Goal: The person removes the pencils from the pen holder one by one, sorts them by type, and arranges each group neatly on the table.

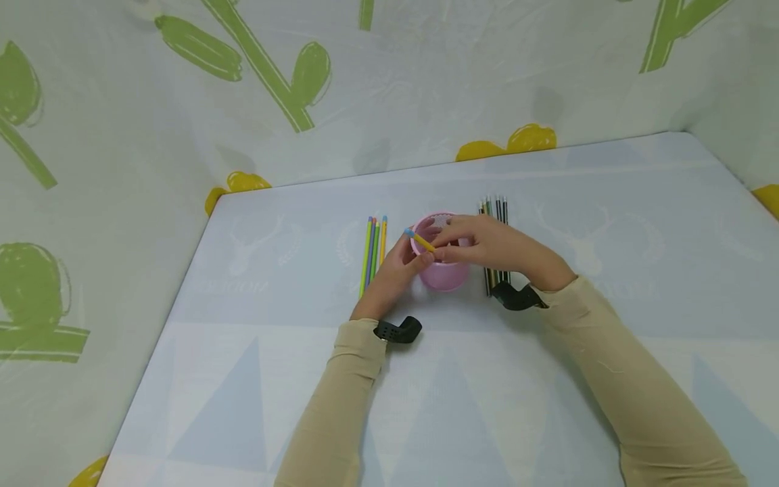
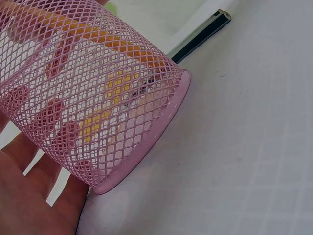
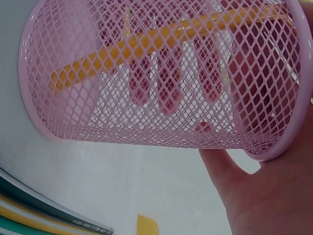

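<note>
A pink mesh pencil holder (image 1: 444, 276) stands in the middle of the table, its mouth facing up. My left hand (image 1: 392, 277) grips its left side, and the fingers show through the mesh in the right wrist view. Over the mouth, my right hand (image 1: 487, 243) pinches a yellow pencil (image 1: 422, 241) with a blue end. That pencil slants down inside the holder, as the mesh (image 3: 146, 122) shows. Left of the holder lie several coloured pencils (image 1: 368, 257), partly behind my left hand. To its right lie several dark striped pencils (image 1: 500, 211), partly hidden under my right hand.
A pale patterned cloth covers the table (image 1: 243, 379). Behind and to the left hangs a white curtain (image 1: 395, 88) with green and yellow plant prints. Black straps (image 1: 398, 330) sit on both wrists.
</note>
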The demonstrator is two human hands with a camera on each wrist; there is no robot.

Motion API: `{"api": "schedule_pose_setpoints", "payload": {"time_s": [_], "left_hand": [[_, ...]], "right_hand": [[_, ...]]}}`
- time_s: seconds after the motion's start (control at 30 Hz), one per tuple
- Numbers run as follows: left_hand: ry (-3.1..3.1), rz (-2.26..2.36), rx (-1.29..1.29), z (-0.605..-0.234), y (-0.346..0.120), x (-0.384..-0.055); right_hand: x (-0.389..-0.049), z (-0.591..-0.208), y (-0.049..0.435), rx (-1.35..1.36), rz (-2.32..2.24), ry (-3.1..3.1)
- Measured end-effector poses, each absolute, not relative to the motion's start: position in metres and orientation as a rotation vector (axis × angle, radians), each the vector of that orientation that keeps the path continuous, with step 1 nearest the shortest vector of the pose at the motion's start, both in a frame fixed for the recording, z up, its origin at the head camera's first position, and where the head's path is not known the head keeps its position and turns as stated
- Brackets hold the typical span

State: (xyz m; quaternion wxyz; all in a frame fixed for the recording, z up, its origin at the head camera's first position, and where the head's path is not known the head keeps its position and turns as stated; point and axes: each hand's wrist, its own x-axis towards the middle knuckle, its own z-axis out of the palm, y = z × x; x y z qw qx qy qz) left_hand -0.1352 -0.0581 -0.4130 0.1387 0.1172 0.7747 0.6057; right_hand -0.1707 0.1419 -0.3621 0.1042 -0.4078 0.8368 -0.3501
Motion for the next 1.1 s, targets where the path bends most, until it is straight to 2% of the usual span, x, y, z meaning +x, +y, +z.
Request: {"api": "schedule_pose_setpoints", "payload": {"time_s": [0.23, 0.63, 0.83, 1.1], "left_hand": [[2.195, 1.801, 0.387, -0.405, -0.056, -0.132], [2.213, 1.838, 0.382, -0.431, -0.058, -0.145], [2.22, 1.808, 0.36, -0.427, -0.058, -0.144], [2.199, 1.814, 0.378, -0.405, -0.056, -0.131]], "right_hand": [[-0.171, -0.36, 0.147, -1.091, -1.172, 2.393], [-0.173, -0.36, 0.148, -1.051, -1.225, 2.383], [-0.172, -0.359, 0.147, -1.009, -1.224, 2.386], [-0.171, -0.362, 0.146, -0.986, -1.254, 2.419]]}}
